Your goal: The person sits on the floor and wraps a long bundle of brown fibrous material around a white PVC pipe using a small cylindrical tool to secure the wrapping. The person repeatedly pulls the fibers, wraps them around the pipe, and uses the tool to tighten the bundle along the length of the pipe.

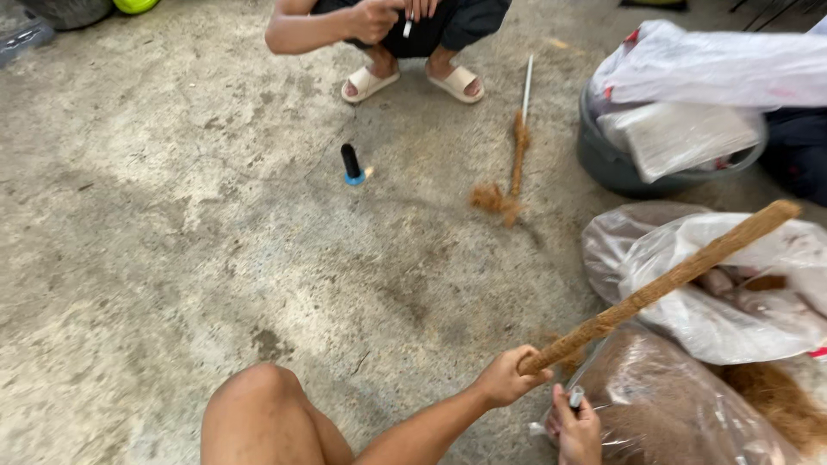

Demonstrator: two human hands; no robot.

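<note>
Down on the concrete floor point(172, 258), I count two fibre-wrapped poles. One is in the person's grip: the long coir-covered pole point(663, 284), a straight brown stick, rough and fuzzy with coconut fibre along all of its visible length. Its long axis runs on a diagonal, low end at the left hand point(508, 376), far end pointing up and to the right, out over the plastic bags point(732, 301). The left hand is closed around that low end. The right hand point(575, 428), just below it, is curled round a small grey tube-like piece point(576, 397); what that is I cannot tell.

The second pole point(519, 142) lies on the floor well apart, only partly wrapped, its bare white end pointing away towards another person who squats in pale sandals point(413, 82), with a loose tuft of fibre point(493, 200) at its near end.

Three clear bags sit at the right, the nearest one point(672, 405) filled with brown fibre. One grey tub point(620, 164) holds more plastic wrapping. One small black spool on a blue base point(351, 164) stands upright between the two people.
</note>
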